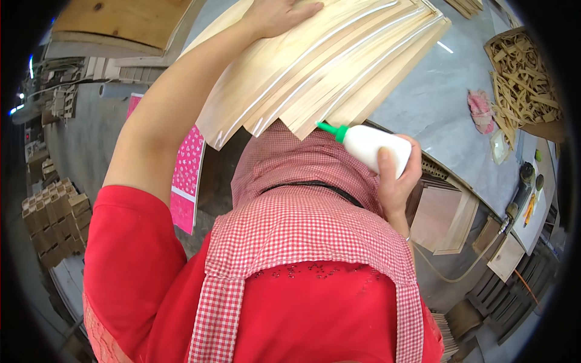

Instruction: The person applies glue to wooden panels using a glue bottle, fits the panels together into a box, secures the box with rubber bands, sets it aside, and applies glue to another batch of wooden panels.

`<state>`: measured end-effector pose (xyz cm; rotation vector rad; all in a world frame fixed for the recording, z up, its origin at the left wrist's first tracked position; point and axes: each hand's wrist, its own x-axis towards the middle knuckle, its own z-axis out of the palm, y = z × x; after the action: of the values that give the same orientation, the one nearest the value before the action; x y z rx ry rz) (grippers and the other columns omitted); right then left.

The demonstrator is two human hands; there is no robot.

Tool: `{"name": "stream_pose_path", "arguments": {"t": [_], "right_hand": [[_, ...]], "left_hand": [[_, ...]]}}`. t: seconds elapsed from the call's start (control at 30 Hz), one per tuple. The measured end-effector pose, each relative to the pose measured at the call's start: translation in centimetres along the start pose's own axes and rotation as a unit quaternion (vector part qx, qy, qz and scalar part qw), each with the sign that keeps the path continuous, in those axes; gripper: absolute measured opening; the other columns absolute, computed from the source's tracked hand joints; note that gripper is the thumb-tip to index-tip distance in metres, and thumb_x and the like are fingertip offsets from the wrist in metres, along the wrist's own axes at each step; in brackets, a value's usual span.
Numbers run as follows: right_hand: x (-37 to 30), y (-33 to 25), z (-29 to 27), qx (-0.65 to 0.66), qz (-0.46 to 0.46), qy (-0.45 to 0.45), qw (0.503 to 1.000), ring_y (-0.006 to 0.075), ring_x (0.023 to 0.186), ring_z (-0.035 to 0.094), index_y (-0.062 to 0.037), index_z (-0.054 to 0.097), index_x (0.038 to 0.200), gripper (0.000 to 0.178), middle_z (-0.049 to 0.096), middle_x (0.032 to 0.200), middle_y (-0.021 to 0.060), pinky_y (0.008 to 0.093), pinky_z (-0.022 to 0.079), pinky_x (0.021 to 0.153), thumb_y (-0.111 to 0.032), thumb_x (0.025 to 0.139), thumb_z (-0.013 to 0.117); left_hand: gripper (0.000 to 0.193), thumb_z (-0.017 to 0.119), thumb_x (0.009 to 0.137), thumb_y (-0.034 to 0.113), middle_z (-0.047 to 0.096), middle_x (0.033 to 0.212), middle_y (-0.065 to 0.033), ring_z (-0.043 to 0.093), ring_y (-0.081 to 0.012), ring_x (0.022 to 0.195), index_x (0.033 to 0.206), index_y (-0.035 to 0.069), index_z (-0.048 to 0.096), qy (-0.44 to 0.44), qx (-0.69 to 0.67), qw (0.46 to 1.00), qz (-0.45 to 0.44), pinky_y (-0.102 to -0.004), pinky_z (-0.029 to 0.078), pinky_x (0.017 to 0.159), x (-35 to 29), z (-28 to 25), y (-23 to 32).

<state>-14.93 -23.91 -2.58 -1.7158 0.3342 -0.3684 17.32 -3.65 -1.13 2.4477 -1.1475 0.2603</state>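
The person's right hand (400,175) is wrapped around a white squeeze bottle (370,145), and the left hand (278,17), partly cut off by the upper edge, rests with fingers extended on overlapping wooden boards (321,75). Beyond the right hand to its right, a pink cloth (481,112) lies on the grey worktop (423,109) near a box (546,130) of wood strips (525,72). From the right hand the bottle's green nozzle (330,129) points left to the near ends of the boards, which spread ahead bearing white glue lines (304,55).

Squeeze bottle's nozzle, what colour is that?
The nozzle is green; it shows best in the head view.
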Motion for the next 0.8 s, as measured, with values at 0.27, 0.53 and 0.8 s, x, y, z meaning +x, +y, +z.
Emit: {"name": "stream_pose_path", "arguments": {"t": [0.27,0.53,0.8], "right_hand": [[-1.3,0.3,1.2,0.048,0.021,0.042,0.998,0.0144,0.09,0.055,0.0009,0.054,0.114,0.036,0.058,0.1,0.0077,0.0295,0.048,0.08,-0.018,0.089,0.07],[-1.6,0.1,1.3,0.121,0.104,-0.048,0.986,0.0142,0.088,0.058,0.0002,0.054,0.115,0.036,0.059,0.099,0.0073,0.0282,0.051,0.068,-0.016,0.088,0.069],[2.9,-1.7,-3.6,0.223,0.024,0.124,0.967,0.0222,0.06,0.06,0.0045,0.046,0.12,0.047,0.06,0.089,0.0164,0.0314,0.048,0.051,-0.031,0.092,0.056]], "left_hand": [[0.049,0.059,0.093,0.038,0.056,0.136,-0.0203,0.05,-0.0372,0.127,0.128,0.004,0.061,0.005,-0.019,1.0,-0.01,-0.0452,0.039,0.108,-0.1,-0.5,0.4],[0.039,0.06,0.094,0.028,0.06,0.125,-0.0202,0.055,-0.031,0.117,0.123,0.002,0.062,0.136,-0.19,0.962,-0.145,-0.0403,0.043,0.102,-2.0,-1.7,0.6],[0.017,0.047,0.096,0.013,0.066,0.088,-0.0058,0.063,-0.0191,0.085,0.09,0.004,0.061,0.536,-0.492,0.405,-0.554,-0.0318,0.053,0.085,-25.5,-7.1,4.9]]}}
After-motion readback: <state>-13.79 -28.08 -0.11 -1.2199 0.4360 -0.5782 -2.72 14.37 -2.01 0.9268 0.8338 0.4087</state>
